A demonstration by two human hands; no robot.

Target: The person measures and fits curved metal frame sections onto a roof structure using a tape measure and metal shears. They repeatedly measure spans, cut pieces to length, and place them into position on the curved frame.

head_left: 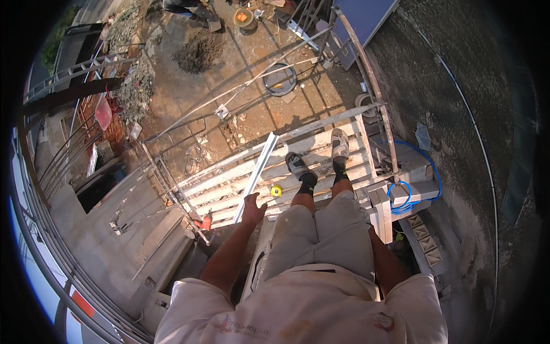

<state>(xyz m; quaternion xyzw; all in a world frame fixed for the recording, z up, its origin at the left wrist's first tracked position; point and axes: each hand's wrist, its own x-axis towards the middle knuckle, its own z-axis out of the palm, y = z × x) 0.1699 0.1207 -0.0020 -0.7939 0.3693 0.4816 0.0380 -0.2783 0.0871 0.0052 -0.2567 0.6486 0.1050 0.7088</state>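
My left hand is over the left side of the slatted platform, fingers spread apart and nothing seen in them. It is right beside the lower part of a long white metal channel, which lies across the slats; whether they touch I cannot tell. To the right of that hand sits a small yellow tape measure. A red power tool, perhaps a drill, rests at the platform's lower left corner. My right arm runs down along my right thigh, and its hand is hidden behind my shorts.
My sandalled feet stand on the pale scaffold platform, which has metal pipe rails around it. Blue hose is coiled at the right. Below are a dark soil heap, a round tub and a person's legs. A rough wall rises on the right.
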